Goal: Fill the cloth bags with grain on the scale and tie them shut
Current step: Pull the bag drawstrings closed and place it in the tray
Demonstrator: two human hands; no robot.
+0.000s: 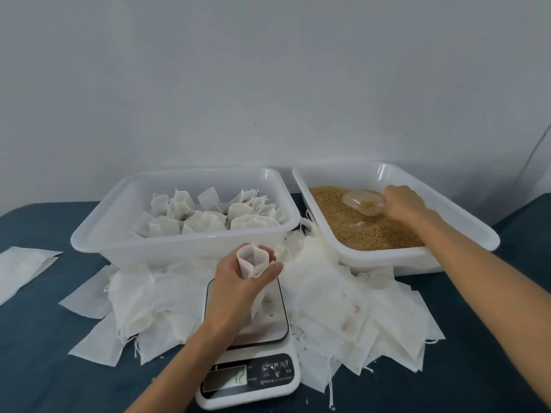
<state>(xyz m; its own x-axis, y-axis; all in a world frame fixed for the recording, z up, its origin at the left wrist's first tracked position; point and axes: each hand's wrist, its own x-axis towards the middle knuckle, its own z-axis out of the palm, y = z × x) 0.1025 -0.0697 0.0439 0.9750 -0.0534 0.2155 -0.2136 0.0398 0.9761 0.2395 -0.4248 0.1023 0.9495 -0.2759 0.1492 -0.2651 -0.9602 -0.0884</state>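
Note:
My left hand (238, 281) grips a white cloth bag (253, 263) upright over the white kitchen scale (253, 368), its mouth held open. The bag's bottom reaches down to the scale's plate. My right hand (402, 204) holds a clear plastic scoop (362, 202) that lies in the brown grain (357, 228) inside the right white tub (417, 254). The scoop has some grain in it. The scale's display is lit.
A left white tub (98, 234) holds several filled, tied bags (208, 216). Several flat empty bags (343, 308) are heaped around the scale on the dark blue table (44, 368). More flat bags (21, 266) lie at the left edge. A grey wall stands behind.

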